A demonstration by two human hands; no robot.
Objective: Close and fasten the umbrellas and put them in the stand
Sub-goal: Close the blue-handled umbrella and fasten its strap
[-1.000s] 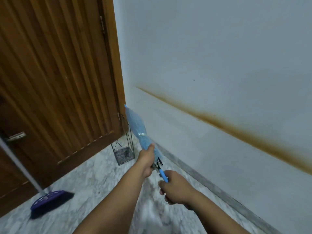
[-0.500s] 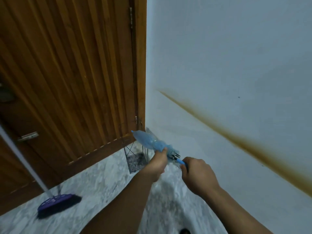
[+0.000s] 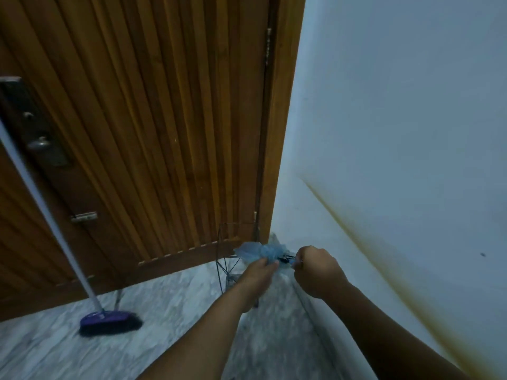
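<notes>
- While the left hand [image 3: 259,270] grips the folded umbrella [image 3: 260,250] and the right hand [image 3: 315,270] grips its handle, fastening can't be confirmed
- Umbrella hovers above the stand [image 3: 227,267], not yet inside

We are in the entryway of a home, in a corner by the door. A ribbed wooden door [image 3: 164,133] with a metal lock plate [image 3: 35,127] and a bolt [image 3: 83,216] meets a plain white wall [image 3: 397,105] marked by a brown streak [image 3: 356,237]. The floor [image 3: 55,346] is grey-veined marble. 1 purple broom [image 3: 109,323] leans against the door, and a wire umbrella stand [image 3: 227,259] sits in the corner.
</notes>
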